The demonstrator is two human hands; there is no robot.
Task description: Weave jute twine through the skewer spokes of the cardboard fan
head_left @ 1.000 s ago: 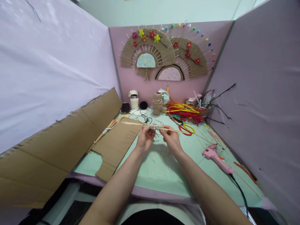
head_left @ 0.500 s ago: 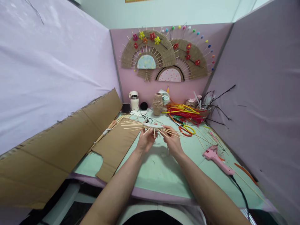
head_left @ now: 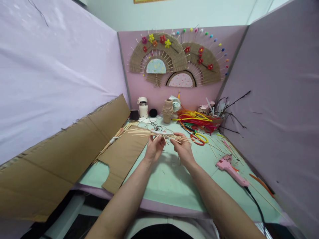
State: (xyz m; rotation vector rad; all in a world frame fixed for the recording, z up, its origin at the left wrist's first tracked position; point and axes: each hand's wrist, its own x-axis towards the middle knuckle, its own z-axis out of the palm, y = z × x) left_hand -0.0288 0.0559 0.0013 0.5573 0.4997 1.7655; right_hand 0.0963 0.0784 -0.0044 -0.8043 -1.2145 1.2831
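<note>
Above the middle of the table I hold a fan frame [head_left: 159, 132], a pale flat centre piece with thin wooden sticks radiating from it. It is seen nearly edge-on, so its face is mostly hidden. My left hand [head_left: 155, 147] is closed on its left part, thumb at the near side. On the right, my right hand [head_left: 183, 148] pinches among the sticks by the centre piece; whether its fingertips also hold a thread I cannot tell. A thin strand hangs below that hand.
Cardboard [head_left: 124, 146] lies to the left. A twine cone [head_left: 168, 111] and white bottle [head_left: 143, 109] stand behind. Scissors [head_left: 199, 138], coloured pipe cleaners [head_left: 196, 119] and a corded pink glue gun [head_left: 231, 170] lie right. Finished fans [head_left: 159, 49] hang on the back panel.
The fan frame has tilted flatter, so its centre piece looks thinner and its sticks have shifted. Both hands keep nearly the same place.
</note>
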